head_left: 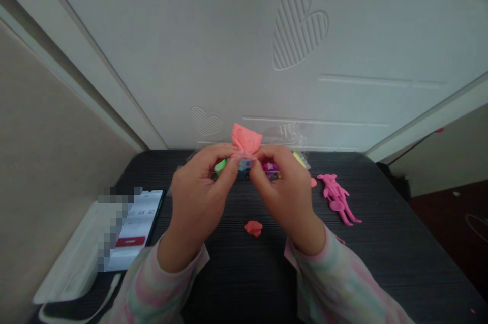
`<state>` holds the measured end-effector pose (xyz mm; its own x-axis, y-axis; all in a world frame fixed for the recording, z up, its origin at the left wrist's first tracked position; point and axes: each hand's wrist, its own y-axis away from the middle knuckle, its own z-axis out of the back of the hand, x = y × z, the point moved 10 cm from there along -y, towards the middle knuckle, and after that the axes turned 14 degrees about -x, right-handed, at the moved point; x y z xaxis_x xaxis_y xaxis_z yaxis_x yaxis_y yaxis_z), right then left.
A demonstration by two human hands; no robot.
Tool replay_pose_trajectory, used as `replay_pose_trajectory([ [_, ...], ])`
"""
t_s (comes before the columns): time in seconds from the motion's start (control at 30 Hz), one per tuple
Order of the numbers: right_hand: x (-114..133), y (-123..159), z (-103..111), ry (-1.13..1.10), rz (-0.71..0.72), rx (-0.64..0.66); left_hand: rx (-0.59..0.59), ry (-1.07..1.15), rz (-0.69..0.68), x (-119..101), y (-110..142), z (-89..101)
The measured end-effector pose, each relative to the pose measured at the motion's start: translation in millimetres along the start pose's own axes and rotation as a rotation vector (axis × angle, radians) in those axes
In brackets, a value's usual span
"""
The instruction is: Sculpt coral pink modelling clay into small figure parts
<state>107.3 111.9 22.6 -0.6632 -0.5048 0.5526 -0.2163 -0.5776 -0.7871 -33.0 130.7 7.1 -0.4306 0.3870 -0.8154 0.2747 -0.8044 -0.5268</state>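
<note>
Raised over the table, my left hand [201, 197] and my right hand [282, 189] pinch a small packet of coral modelling clay [246, 140] between thumbs and fingertips. Its coral part stands up above the fingers, and clear film shows at the pinch. Beneath my wrists a loose lump of coral clay [253, 228] lies on the tabletop. Partly hidden behind my hands is a clear plastic bag [290, 133] with green, blue, purple and yellow pieces about it. A pink figure [337, 201] lies to the right of my right hand.
The dark table [236, 283] stands against a white panel [183, 49] with carved hearts. A phone [135, 227] with a lit screen lies at the left, beside a white case [72, 263] and a white strap or cable [109, 296]. The table's right edge slopes away.
</note>
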Motion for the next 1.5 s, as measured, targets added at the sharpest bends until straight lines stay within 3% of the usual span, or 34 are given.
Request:
replay_pose_trajectory([
  [0.1, -1.7, -2.3, 2.4, -0.004, -0.010, -0.027, 0.055, 0.092, 0.131, 12.8, 2.2, -8.8],
  [0.23, -5.2, -5.8, 8.4, -0.015, -0.043, -0.060, 0.133, 0.507, 0.391, 25.8, 9.1, -31.0],
  [0.4, -19.3, -3.0, 6.2, -0.077, -0.221, -0.013, 0.183, 0.818, 0.639, 33.0, 17.2, -50.5],
  [0.67, -52.6, 11.6, -22.8, -0.670, -0.723, 0.043, 0.143, 0.807, 0.643, 34.6, 13.9, -51.2],
  [0.8, -53.5, 15.4, -33.3, -0.953, -0.861, 0.050, 0.122, 0.793, 0.619, 35.0, 10.1, -46.8],
  [0.97, -49.9, 20.0, -42.3, -1.057, -0.968, 0.130, 0.099, 0.743, 0.667, 40.4, 9.4, -41.8],
  [1.07, -46.8, 17.9, -41.1, -1.032, -0.927, 0.162, 0.124, 0.748, 0.680, 40.2, 10.8, -44.8],
  [1.3, -33.3, 5.0, -19.4, -0.722, -0.597, 0.120, 0.076, 0.802, 0.653, 41.5, 9.2, -44.3],
  [1.5, -29.6, 1.9, -11.0, -0.663, -0.523, 0.121, 0.127, 0.796, 0.609, 34.3, 9.0, -43.4],
])
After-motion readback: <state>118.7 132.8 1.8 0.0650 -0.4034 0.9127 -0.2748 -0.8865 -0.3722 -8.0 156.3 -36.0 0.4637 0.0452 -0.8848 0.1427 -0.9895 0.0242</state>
